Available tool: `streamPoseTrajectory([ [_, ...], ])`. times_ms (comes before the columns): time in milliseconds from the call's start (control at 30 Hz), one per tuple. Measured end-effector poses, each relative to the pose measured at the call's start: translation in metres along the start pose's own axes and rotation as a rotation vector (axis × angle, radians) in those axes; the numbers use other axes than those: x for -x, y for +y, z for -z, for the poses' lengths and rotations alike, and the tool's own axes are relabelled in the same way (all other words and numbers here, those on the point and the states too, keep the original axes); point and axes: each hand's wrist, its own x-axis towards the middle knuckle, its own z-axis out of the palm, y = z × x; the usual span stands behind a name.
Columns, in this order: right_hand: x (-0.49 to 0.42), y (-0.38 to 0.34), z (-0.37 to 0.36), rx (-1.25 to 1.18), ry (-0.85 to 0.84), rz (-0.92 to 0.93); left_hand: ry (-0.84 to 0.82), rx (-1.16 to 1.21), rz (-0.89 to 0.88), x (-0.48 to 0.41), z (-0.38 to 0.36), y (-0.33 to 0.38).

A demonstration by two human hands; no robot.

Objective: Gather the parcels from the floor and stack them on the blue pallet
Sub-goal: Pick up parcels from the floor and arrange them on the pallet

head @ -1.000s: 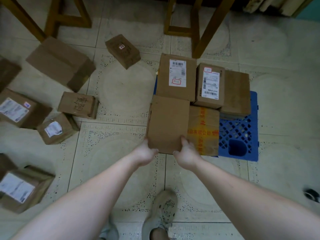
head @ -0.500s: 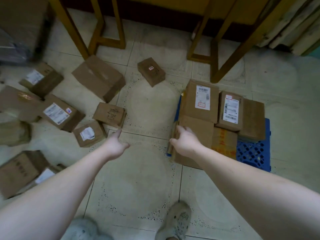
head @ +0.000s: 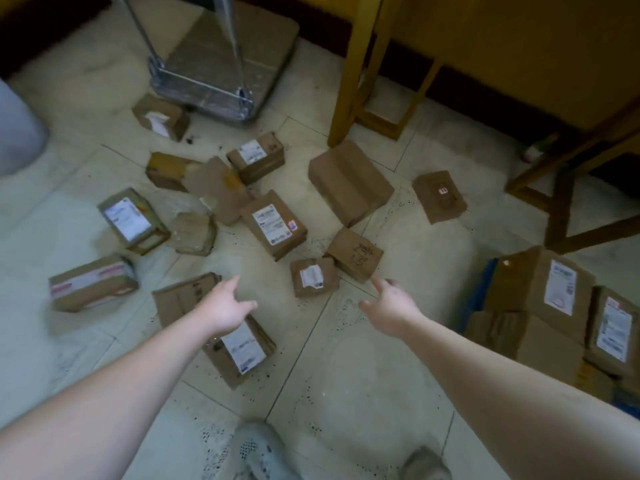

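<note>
- My left hand (head: 227, 308) is out over the floor (head: 346, 375), fingers (head: 232, 283) loose and spread wide, holding nothing.
- It hangs above a labelled parcel (head: 242, 348) that lies against a flat plain carton (head: 180, 296). I cannot tell whether the hand touches either.
- My right hand (head: 389, 308) is likewise wide and holds nothing. Its forefinger points toward a small labelled parcel (head: 313, 277) and a hand-marked parcel (head: 355, 254), which lie touching each other just beyond it.
- Further out on the tiles are a large plain parcel (head: 349, 181) and, to its right, a small dark parcel (head: 440, 195).
- To the left is a loose cluster of parcels (head: 273, 220). Several carry white labels and some lean on each other.
- The blue pallet (head: 479, 299) shows only as a strip at the right edge, well apart from both hands. Stacked parcels (head: 540, 289) cover it.
- A metal trolley (head: 221, 57) stands at the far side, with yellow wooden legs (head: 349, 81) to its right.
- My shoes (head: 256, 452) are at the bottom edge, blurred.
</note>
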Motion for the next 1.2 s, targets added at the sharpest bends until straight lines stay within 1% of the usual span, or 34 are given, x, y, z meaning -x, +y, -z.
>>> streamPoseTrajectory([
  [133, -0.004, -0.078, -0.031, 0.066, -0.047, 0.047, 0.035, 0.061, 0.116, 0.003, 0.057, -0.072],
  [267, -0.008, -0.138, -0.064, 0.100, -0.120, 0.101, 0.054, 0.144, 0.210, 0.005, 0.086, -0.128],
  [400, -0.023, -0.178, -0.086, 0.150, -0.183, 0.162, 0.054, 0.218, 0.278, 0.001, 0.093, -0.152],
  [500, -0.036, -0.201, -0.105, 0.187, -0.246, 0.173, 0.037, 0.291, 0.325, -0.003, 0.093, -0.166],
  [667, -0.079, -0.257, -0.133, 0.223, -0.318, 0.262, 0.154, 0.403, 0.402, -0.039, 0.114, -0.194],
  [833, -0.130, -0.278, -0.194, 0.320, -0.409, 0.323, 0.174, 0.514, 0.458, -0.092, 0.083, -0.235],
  [900, -0.153, -0.282, -0.224, 0.313, -0.432, 0.336, 0.194, 0.562, 0.479, -0.115, 0.065, -0.251],
  [1000, -0.184, -0.284, -0.274, 0.255, -0.431, 0.333, 0.229, 0.694, 0.525, -0.149, 0.041, -0.283],
  [1100, -0.208, -0.281, -0.320, 0.193, -0.464, 0.305, 0.204, 0.841, 0.565, -0.183, 0.016, -0.312],
  [1200, -0.228, -0.278, -0.350, 0.028, -0.502, 0.275, 0.197, 0.961, 0.566, -0.213, -0.003, -0.331],
])
